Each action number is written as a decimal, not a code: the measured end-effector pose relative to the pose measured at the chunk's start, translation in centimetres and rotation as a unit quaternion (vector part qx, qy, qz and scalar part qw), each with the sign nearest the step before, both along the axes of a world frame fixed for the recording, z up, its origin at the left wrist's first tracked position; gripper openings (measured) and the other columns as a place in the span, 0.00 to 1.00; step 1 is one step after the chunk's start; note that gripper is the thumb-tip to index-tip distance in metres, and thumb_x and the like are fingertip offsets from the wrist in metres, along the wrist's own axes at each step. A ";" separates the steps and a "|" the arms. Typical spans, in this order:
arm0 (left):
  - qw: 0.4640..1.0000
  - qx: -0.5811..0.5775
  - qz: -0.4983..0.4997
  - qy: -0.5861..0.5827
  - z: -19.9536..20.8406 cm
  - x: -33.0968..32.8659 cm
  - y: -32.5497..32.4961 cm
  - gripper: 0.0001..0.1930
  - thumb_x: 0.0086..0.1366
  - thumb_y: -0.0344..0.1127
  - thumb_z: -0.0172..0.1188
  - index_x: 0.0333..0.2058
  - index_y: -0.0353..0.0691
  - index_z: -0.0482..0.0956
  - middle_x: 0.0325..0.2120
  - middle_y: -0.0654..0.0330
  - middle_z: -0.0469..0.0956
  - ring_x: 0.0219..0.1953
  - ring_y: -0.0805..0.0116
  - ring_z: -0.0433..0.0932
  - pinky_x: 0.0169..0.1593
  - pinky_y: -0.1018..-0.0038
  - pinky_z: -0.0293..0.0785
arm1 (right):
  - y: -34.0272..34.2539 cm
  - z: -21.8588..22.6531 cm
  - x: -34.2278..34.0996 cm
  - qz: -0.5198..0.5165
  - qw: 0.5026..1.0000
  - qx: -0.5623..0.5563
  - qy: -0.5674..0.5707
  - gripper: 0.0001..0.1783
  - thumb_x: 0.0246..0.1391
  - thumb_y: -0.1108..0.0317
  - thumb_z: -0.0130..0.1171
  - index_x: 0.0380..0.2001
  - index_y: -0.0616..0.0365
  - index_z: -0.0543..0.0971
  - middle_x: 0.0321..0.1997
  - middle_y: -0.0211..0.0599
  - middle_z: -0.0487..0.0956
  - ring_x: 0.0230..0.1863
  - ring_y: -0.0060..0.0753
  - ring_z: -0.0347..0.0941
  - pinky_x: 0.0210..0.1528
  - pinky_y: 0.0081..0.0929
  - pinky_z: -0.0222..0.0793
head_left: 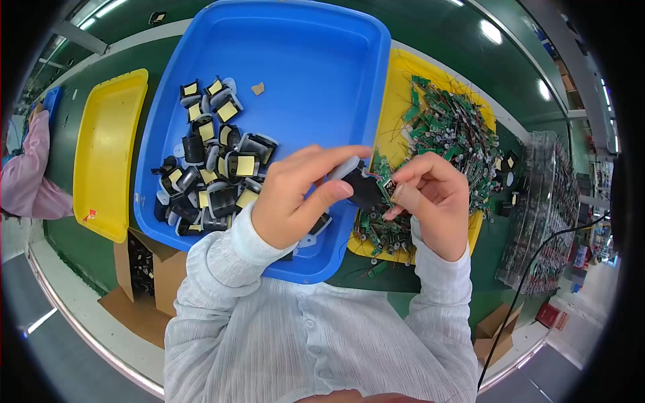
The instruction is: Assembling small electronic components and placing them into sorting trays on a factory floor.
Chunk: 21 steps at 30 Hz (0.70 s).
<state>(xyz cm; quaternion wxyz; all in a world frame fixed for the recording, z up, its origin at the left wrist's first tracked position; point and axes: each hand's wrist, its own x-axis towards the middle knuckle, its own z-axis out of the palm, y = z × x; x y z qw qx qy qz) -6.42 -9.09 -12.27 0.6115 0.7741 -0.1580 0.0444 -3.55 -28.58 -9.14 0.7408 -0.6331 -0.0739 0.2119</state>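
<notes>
My left hand [295, 198] grips a black plastic housing [366, 191] with a grey rounded end, its thumb and fingers closed around that end. My right hand [437, 201] pinches a small green circuit board [385, 186] at the housing's right side. Thin coloured wires run between the board and the housing. Both hands are over the right edge of a blue tray [302, 74]. Several similar black housings [218, 168], many with pale yellow pads, lie heaped in that tray's left part. Green circuit boards with wires [450, 127] are piled in a yellow tray [403, 64] on the right.
Another yellow tray [107, 154] stands at the left, near a person's pink sleeve [37, 178]. An open cardboard box [168, 279] holding black parts is at the lower left. Clear plastic trays [537, 208] and a hanging black cable [514, 302] are at the right.
</notes>
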 end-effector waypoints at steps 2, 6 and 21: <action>1.000 0.003 -0.002 0.003 -0.3 0.0 -0.2 0.19 0.58 0.41 0.51 0.44 0.35 0.74 0.23 0.57 0.73 0.24 0.68 0.67 0.30 0.76 0.63 | -0.1 -0.1 0.1 0.005 1.000 0.011 0.012 0.07 0.43 0.82 0.56 0.29 0.66 0.74 0.24 0.32 0.73 0.23 0.20 0.71 0.26 0.17 0.70; 1.000 0.002 -0.004 0.007 -0.4 0.0 -0.4 0.25 0.60 0.52 0.48 0.42 0.34 0.74 0.23 0.59 0.73 0.25 0.72 0.68 0.30 0.79 0.63 | -0.2 -0.2 0.2 0.033 0.998 0.039 0.036 0.06 0.44 0.82 0.55 0.28 0.65 0.73 0.24 0.32 0.73 0.23 0.21 0.72 0.25 0.17 0.70; 0.994 0.050 0.025 -0.090 -0.9 -0.3 -0.9 0.24 0.56 0.54 0.54 0.35 0.35 0.75 0.23 0.59 0.73 0.24 0.68 0.70 0.29 0.77 0.65 | -0.8 0.2 0.5 0.087 0.995 -0.008 0.057 0.04 0.44 0.79 0.57 0.25 0.62 0.73 0.24 0.29 0.73 0.24 0.17 0.70 0.26 0.16 0.69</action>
